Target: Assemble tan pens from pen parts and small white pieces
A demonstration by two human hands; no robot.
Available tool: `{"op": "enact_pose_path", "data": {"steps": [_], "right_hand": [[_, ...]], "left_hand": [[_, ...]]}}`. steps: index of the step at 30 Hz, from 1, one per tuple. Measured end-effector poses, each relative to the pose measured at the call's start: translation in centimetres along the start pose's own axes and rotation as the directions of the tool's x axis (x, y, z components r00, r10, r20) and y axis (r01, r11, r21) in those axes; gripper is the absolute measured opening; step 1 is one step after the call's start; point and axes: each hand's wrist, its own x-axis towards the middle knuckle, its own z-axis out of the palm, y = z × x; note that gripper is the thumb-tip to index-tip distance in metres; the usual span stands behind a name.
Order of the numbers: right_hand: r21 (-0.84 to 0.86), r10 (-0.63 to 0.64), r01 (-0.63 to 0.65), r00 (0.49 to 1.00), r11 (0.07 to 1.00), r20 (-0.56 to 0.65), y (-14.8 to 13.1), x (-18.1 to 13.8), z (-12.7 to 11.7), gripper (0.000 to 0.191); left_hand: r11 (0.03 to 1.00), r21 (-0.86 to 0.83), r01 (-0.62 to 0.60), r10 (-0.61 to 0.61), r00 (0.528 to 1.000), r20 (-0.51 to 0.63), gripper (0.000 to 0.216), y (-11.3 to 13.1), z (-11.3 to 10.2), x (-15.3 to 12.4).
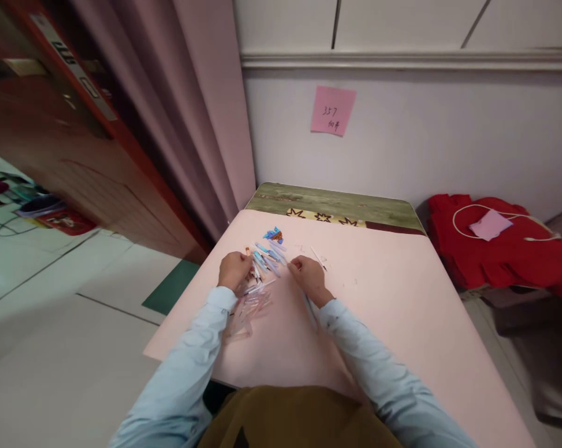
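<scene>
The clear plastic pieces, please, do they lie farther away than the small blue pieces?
No, the clear plastic pieces lie nearer, with the small blue pieces beyond them.

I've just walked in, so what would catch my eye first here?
Bright red cloth at the right stands out, a pink slip on top. The left hand and right hand flank pen-like parts on the pale table. A pink note is on the wall above.
</scene>
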Motion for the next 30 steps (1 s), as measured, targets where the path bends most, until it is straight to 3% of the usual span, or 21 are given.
{"op": "enact_pose_path", "data": {"steps": [5, 9, 11, 13, 14, 16, 18, 19, 24, 27, 30], "right_hand": [[0.022, -0.055, 0.054, 0.998, 0.998, 0.041, -3.2, 1.9, 2.7, 0.020], [0.037, -0.058, 0.059, 0.998, 0.998, -0.021, -1.8, 2.2, 1.8, 0.022], [0.030, -0.036, 0.037, 0.998, 0.999, -0.051, -0.1, 1.8, 0.3, 0.023], [0.034, 0.008, -0.005, 0.995, 0.999, -0.097, 1.8, 1.0, -1.3, 0.025], [0.042, 0.024, -0.019, 0.994, 0.999, -0.111, 2.8, 0.5, -2.1, 0.025], [0.040, 0.047, -0.042, 0.991, 0.998, -0.128, 4.7, -0.9, -3.7, 0.028], [0.019, 0.094, -0.092, 0.984, 0.996, -0.154, 6.7, -2.4, -5.3, 0.031], [0.003, 0.128, -0.130, 0.976, 0.992, -0.176, 7.7, -3.2, -6.1, 0.031], [-0.069, 0.308, -0.342, 0.903, 0.937, -0.301, 11.8, -6.6, -9.4, 0.031], [-0.095, 0.299, -0.337, 0.911, 0.937, -0.285, 12.7, -7.3, -10.0, 0.030], [-0.096, 0.290, -0.326, 0.917, 0.940, -0.274, 12.5, -6.9, -9.5, 0.030]], "left_hand": [[0.965, 0.258, -0.042, 0.040, 0.999, 0.013, 0.037, -0.1, 0.6, -0.7], [0.927, 0.373, -0.044, 0.049, 0.999, -0.004, 0.042, 0.0, 0.5, -1.1], [0.909, 0.403, -0.104, 0.129, 0.991, -0.036, 0.034, 0.1, 0.6, -0.8], [0.875, 0.393, -0.281, 0.319, 0.947, -0.034, 0.025, 0.6, 1.1, 0.0], [0.833, 0.375, -0.407, 0.440, 0.898, -0.004, 0.022, 1.0, 1.6, 0.6], [0.697, 0.319, -0.642, 0.649, 0.754, 0.100, 0.021, 2.0, 2.8, 1.8], [0.581, 0.266, -0.769, 0.740, 0.636, 0.220, 0.022, 2.9, 4.2, 3.0], [0.549, 0.250, -0.798, 0.753, 0.602, 0.267, 0.022, 3.3, 4.8, 3.6], [0.482, 0.277, -0.831, 0.758, 0.555, 0.342, 0.021, 3.6, 6.6, 4.9], [0.439, 0.356, -0.825, 0.774, 0.549, 0.316, 0.022, 3.3, 6.9, 5.0], [0.446, 0.427, -0.787, 0.768, 0.581, 0.269, 0.022, 3.2, 7.2, 4.6]]}}
